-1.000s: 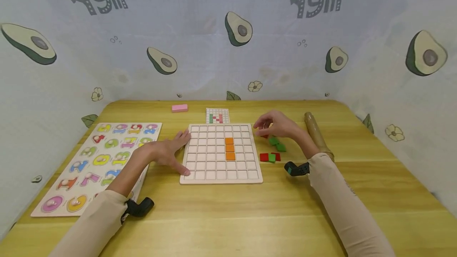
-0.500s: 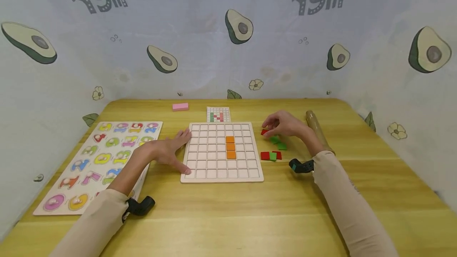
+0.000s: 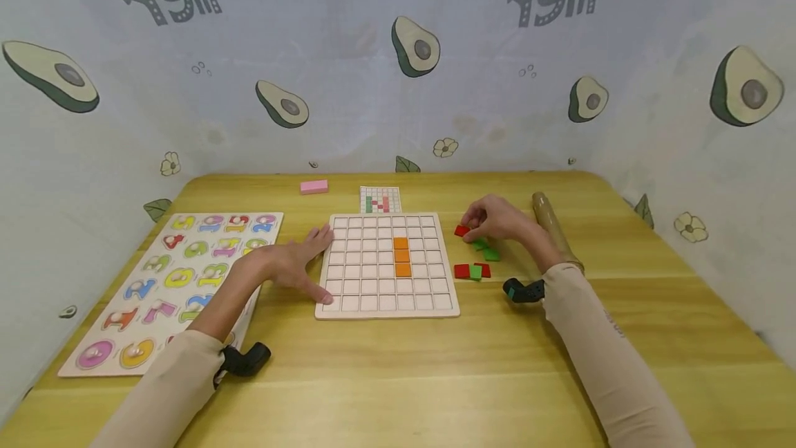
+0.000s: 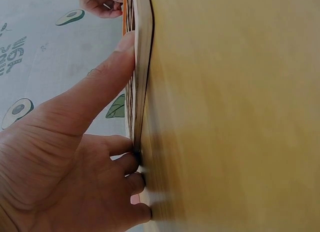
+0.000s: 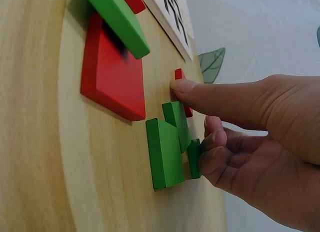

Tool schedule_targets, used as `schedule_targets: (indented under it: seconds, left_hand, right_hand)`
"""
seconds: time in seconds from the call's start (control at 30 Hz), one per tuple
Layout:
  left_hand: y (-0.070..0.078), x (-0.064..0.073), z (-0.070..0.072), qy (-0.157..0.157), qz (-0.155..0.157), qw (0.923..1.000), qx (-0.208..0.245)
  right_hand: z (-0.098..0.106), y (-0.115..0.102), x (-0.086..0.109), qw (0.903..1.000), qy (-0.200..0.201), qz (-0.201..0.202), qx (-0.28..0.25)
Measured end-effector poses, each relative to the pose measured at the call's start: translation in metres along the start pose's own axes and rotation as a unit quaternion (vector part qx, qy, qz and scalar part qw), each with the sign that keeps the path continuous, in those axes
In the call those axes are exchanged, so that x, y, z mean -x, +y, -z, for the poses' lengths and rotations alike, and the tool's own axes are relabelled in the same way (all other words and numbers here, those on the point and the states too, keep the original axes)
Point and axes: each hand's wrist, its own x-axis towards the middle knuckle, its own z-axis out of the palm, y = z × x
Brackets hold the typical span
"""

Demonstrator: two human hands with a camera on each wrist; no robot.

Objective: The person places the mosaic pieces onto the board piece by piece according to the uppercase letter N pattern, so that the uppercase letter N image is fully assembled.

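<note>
My left hand [image 3: 297, 261] rests along the left side of a pale wooden grid board [image 3: 379, 306], thumb on its near corner and fingers by its far left edge. Three orange tiles [image 3: 402, 256] fill squares in one column of the board. To the board's right, my right hand [image 3: 497, 218] pinches a red tile [image 3: 461, 230] at thumb and index fingertips. In the right wrist view the thumb tip touches that tile, while the index finger is mostly hidden. Green tiles [image 5: 167, 152] lie right under the curled other fingers.
Nearer me lie red tiles [image 3: 461, 271] and a green tile [image 3: 475, 272]. A small pattern card [image 3: 381, 191] sits behind the board. A number puzzle [image 3: 146, 261] lies left, a pink block [image 3: 314, 187] far back, and a brown stick-like object [image 3: 550, 221] beyond the right wrist.
My right hand has drawn back to the right from the board's edge, with the red tile now showing at its fingertips. The left hand has stayed on the board.
</note>
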Motion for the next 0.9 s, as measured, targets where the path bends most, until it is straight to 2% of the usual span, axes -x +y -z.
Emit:
schedule_targets:
  seconds: [0.27, 0.43, 0.9]
  left_hand:
    - [-0.0018, -0.0001, -0.0014, -0.005, -0.009, 0.9999, 0.010]
    - [-0.0011, 0.0008, -0.0006, -0.001, -0.002, 1.0000, 0.006]
    - [-0.0019, 0.0001, -0.0004, 0.002, -0.001, 1.0000, 0.005]
  right_hand:
    - [-0.0013, 0.0004, -0.0009, 1.0000, 0.006, -0.004, 0.006]
    - [-0.0013, -0.0004, -0.0012, 0.9998, 0.013, -0.007, 0.009]
    - [-0.0023, -0.0019, -0.0010, 0.9997, 0.000, 0.005, 0.023]
